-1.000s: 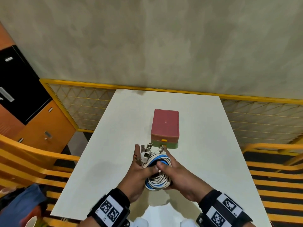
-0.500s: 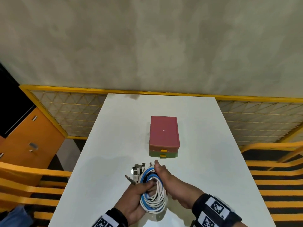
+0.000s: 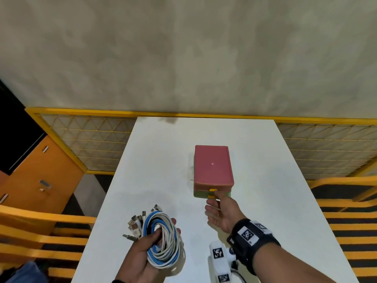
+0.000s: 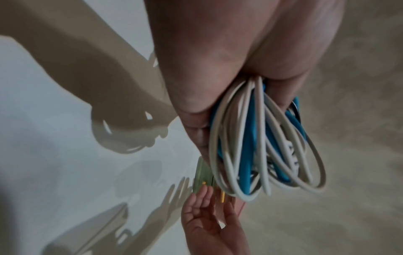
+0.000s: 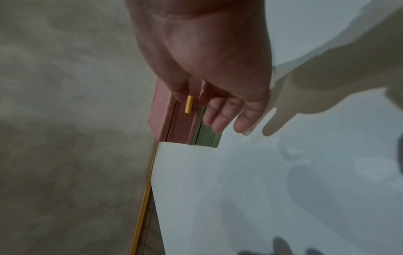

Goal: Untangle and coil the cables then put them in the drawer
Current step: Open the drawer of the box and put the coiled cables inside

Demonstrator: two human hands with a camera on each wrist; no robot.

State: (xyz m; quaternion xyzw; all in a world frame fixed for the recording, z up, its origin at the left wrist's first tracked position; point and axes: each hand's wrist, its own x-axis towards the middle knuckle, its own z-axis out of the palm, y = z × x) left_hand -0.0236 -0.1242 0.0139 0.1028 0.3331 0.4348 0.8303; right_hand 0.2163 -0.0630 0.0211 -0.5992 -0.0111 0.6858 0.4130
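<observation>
Fingers (image 3: 211,209) of the right hand (image 3: 221,214) were seen loosely extended and holding nothing, their tips at the yellow handle (image 3: 211,196) of the green bottom drawer (image 3: 201,194) at the centre of the head view, while the coil of cables (image 3: 163,237) at lower left was gripped by the curled left hand (image 3: 140,256) above the white counter (image 3: 153,170). The coil was judged light, limp and springy, best clamped across all its loops at one side. Its long axis was laid toward the top of the frame, its plugs (image 3: 135,222) fanned to the upper left.
</observation>
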